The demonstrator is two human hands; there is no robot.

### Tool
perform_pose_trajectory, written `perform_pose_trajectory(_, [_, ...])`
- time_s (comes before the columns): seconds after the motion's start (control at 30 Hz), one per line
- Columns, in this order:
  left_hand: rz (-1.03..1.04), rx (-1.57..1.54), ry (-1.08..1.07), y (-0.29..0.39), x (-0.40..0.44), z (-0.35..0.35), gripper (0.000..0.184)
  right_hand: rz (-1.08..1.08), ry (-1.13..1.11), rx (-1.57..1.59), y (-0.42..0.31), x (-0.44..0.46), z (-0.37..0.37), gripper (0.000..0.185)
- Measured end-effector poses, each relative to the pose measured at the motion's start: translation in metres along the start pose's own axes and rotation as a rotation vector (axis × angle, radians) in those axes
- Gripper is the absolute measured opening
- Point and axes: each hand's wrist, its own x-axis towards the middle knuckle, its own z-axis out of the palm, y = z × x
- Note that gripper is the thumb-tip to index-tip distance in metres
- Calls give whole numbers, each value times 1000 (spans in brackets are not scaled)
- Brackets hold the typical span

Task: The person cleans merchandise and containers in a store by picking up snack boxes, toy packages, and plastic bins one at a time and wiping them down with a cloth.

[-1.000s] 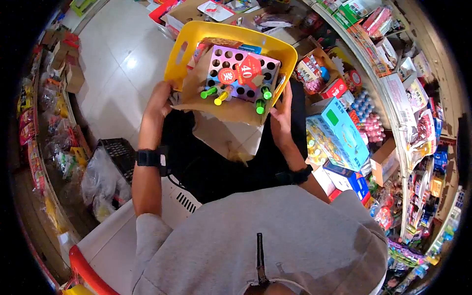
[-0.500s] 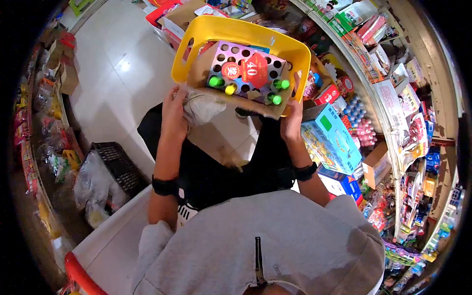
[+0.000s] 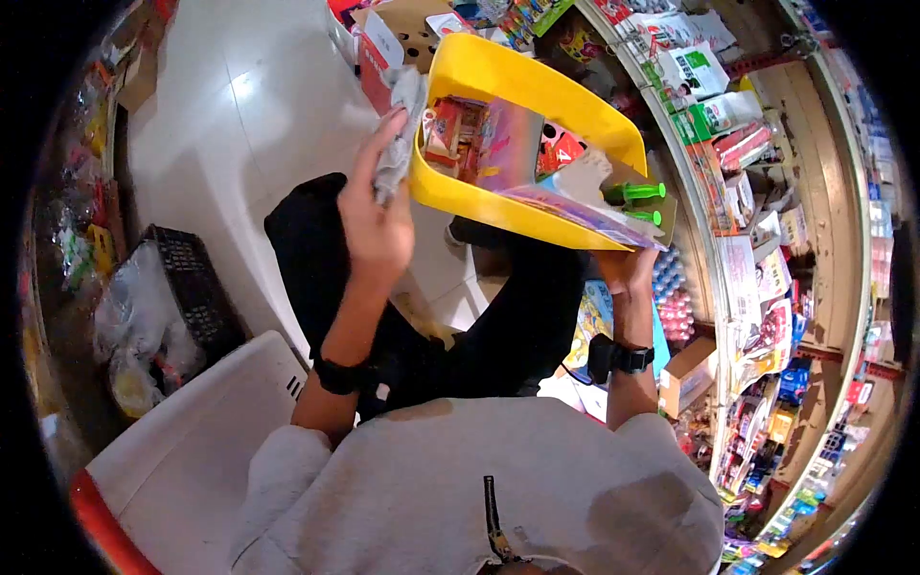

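Observation:
A yellow basket point(image 3: 517, 213) is held up in front of me, tilted, its right end lower. Inside it are small red-brown packets point(image 3: 454, 134), a purple card box and brown cardboard. Green-capped tubes point(image 3: 636, 192) stick out at its right end. My left hand point(image 3: 376, 216) holds a grey cloth point(image 3: 403, 125) against the basket's left end. At the lower right corner my right hand point(image 3: 625, 268) grips the basket from below, its fingers partly hidden underneath.
Shelves of packaged goods point(image 3: 757, 259) curve along the right. A black crate point(image 3: 196, 287) with plastic bags stands at the left, beside a white chair point(image 3: 201, 422) with a red edge. Open cardboard boxes point(image 3: 407, 38) lie behind the basket.
The basket has moved right and tilted, and the card box inside has shifted. My left hand has come up along the basket's left end with the cloth. The view has turned slightly.

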Motion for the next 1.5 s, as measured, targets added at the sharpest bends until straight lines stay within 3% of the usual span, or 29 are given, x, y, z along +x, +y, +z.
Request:
perform_pose_trajectory(0.2, [-262, -209, -69, -7, 12, -3, 50, -120, -218, -199, 4, 18, -63, 64])
perform_pose_trajectory(0.23, [-236, -267, -73, -16, 16, -4, 48, 24, -443, -31, -1, 20, -65, 60])
perform_pose_trajectory(0.3, [-279, -288, -96, -29, 29, -4, 48, -155, -695, -94, 8, 3, -60, 56])
perform_pose_trajectory(0.4, [-296, -223, -169, -45, 45, -7, 45, -8, -463, 35, 13, -2, -60, 55])
perform_pose_trajectory(0.47, [-314, -366, -270, -44, 47, -6, 44, 62, -414, 163, 20, -5, -63, 61])
perform_pose_trajectory(0.63, [-276, -286, -237, -49, 32, -17, 39, 44, -264, 91, 10, -30, -58, 61])
perform_pose_trajectory(0.7, [-402, -604, -364, -49, 31, -32, 41, 20, -210, 24, 0, -38, -58, 61])
perform_pose_trajectory(0.73, [-406, -604, -368, -47, 29, -36, 41, 8, -186, -4, -5, -40, -56, 61])
perform_pose_trajectory(0.8, [-629, -972, -446, -43, 27, -40, 38, -18, -152, -49, -13, -42, -51, 62])
perform_pose_trajectory(0.87, [-628, -793, -489, -39, 27, -40, 40, -43, -123, -87, -21, -39, -45, 62])
perform_pose_trajectory(0.93, [-499, -319, -782, -28, 32, -42, 56, -60, -107, -120, -29, -34, -38, 62])
perform_pose_trajectory(1.1, [-653, -432, -1039, -15, 39, -36, 67, -84, -84, -151, -40, -19, -22, 62])
perform_pose_trajectory(1.4, [-792, -530, -1043, -34, 65, 11, 69, -76, -54, -159, -30, -10, -6, 63])
perform_pose_trajectory(1.5, [-837, -672, -1056, -45, 67, 16, 60, -84, -38, -154, -26, -9, -6, 63])
